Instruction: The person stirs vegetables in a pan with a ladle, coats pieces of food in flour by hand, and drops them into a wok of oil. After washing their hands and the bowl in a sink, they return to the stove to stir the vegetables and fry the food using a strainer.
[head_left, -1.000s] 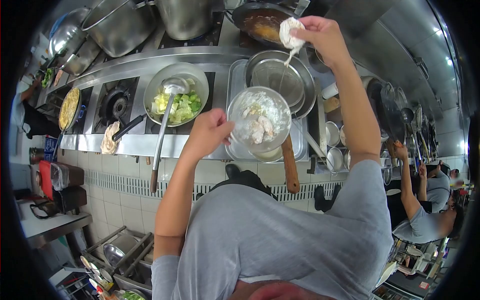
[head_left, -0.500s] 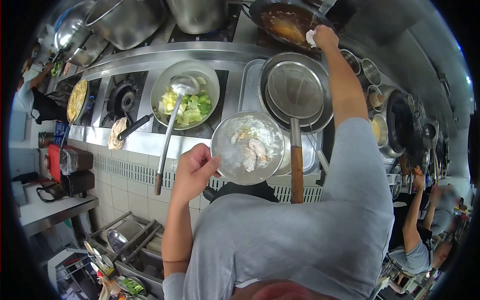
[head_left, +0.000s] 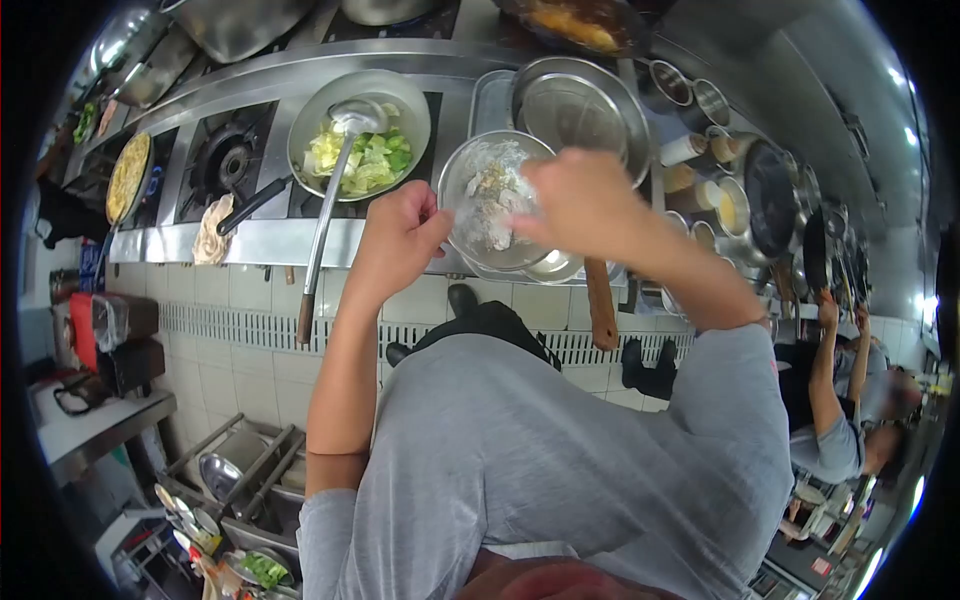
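Note:
My left hand [head_left: 398, 238] is closed on the left rim of a metal bowl [head_left: 462, 240]. White flour and floured pieces [head_left: 496, 222], which look like meat, lie inside the bowl. My right hand [head_left: 588, 205] reaches over the bowl's right side, its fingertips down among the pieces and smeared by motion. Behind it, a round mesh strainer [head_left: 565, 105] with a wooden handle [head_left: 601, 305] rests on a larger metal bowl. To the left stands a pan [head_left: 412, 92] of cut green cabbage, with a long-handled ladle [head_left: 357, 118] lying across it.
At the top, a dark wok [head_left: 640, 25] holds brownish oil with frying pieces. An unlit gas burner [head_left: 232, 160] and a pan of yellow food [head_left: 128, 178] are on the left. Metal containers [head_left: 712, 102] line the right. Another person [head_left: 830, 405] works at far right.
My right hand has come back from over the wok, where it held a floured piece, down into the metal bowl. The camera view has shifted, so the stove sits higher.

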